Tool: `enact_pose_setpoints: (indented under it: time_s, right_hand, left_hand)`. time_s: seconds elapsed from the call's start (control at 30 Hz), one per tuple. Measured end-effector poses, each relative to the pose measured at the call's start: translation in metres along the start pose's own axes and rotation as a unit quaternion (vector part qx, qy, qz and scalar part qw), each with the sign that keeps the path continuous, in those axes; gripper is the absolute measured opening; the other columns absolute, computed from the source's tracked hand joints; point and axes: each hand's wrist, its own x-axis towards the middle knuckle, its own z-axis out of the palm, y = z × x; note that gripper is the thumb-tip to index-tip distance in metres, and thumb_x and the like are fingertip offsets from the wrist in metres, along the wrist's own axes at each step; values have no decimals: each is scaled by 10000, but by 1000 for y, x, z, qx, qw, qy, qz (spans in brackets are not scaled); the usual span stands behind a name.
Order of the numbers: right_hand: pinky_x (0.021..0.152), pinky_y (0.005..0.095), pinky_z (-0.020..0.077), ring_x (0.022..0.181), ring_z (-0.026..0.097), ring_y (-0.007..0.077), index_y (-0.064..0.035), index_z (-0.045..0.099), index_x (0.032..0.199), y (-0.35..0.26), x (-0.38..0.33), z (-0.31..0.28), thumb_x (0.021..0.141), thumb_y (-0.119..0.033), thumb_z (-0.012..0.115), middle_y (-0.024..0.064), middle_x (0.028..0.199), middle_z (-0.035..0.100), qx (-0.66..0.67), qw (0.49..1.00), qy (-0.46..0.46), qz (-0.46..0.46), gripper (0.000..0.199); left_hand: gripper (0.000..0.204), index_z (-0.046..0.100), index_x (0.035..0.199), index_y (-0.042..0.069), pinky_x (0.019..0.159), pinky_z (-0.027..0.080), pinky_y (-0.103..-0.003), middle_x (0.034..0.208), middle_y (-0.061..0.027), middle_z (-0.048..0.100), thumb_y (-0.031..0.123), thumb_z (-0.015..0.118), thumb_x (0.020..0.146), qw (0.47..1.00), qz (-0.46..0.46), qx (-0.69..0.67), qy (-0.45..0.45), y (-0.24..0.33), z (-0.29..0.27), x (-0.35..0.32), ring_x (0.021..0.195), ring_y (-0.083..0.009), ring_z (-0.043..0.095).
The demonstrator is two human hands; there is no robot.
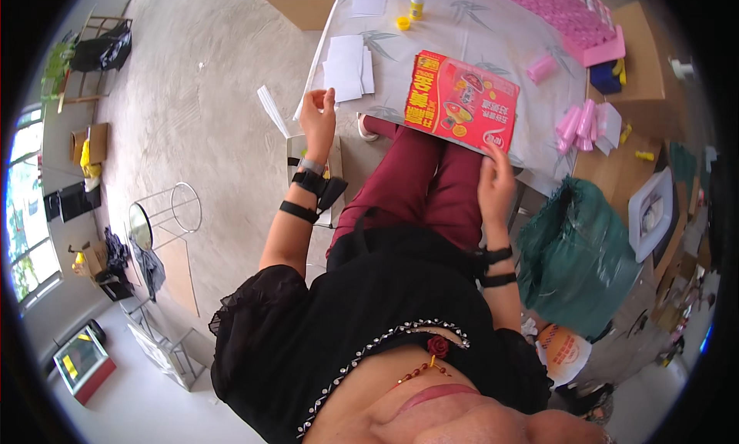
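Black ruffled blouse point(369, 305) fills the near view. Beyond it the right hand point(495, 184), fingers loosely spread, touches the near corner of a flat red rectangular package point(462, 100) lying at the table point(462, 28) edge. Left hand point(318, 121) pinches the white paper sheets point(346, 63) beside that package. Past the right hand lie pink rolls point(577, 125); below it, a green bag point(573, 255).

Glossy red cardboard box point(462, 100) (printed) on smooth cloth-covered table point(493, 36).
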Motion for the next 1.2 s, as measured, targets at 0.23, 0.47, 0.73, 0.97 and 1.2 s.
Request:
enact_pose_setpoints:
  time_s: [0.23,0.47,0.73,0.97,1.2]
  right_hand:
    - [863,378,545,1001,676,291,-3,574,1286,-52,58,123,956,-66,603,180,1133,656,79,976,-186,-77,337]
    - [840,380,556,983,684,289,1,574,1289,-54,81,177,951,-80,608,184,1162,655,52,968,-243,-29,350]
    - [807,372,562,960,677,274,7,599,1249,-45,99,211,935,-87,636,175,1156,651,50,981,-189,-2,329]
    - [789,380,551,904,665,267,-6,609,1240,-50,101,230,916,-84,653,153,1102,623,-3,982,-189,-13,336]
    - [801,396,543,915,657,274,3,607,1238,-52,104,235,904,-92,664,162,1102,601,-19,981,-193,2,352]
  left_hand:
    - [476,585,1156,-19,728,513,-433,860,-157,661,359,729,904,991,-31,131,6,-23,12,46,774,-310,663]
    - [398,676,1005,0,692,530,-402,774,-104,704,348,786,846,979,-20,197,-40,-18,15,65,716,-261,684]
    - [273,672,916,-6,559,517,-313,747,-88,682,167,835,781,985,-155,-54,-61,-35,13,40,598,-175,646]
    - [298,648,1007,-20,510,517,-259,846,-86,688,149,817,829,974,-176,-99,-100,-26,10,17,677,-120,641]
    - [349,627,1142,-10,567,517,-233,887,-71,707,126,778,858,952,-224,-183,-103,-27,8,15,724,-115,658]
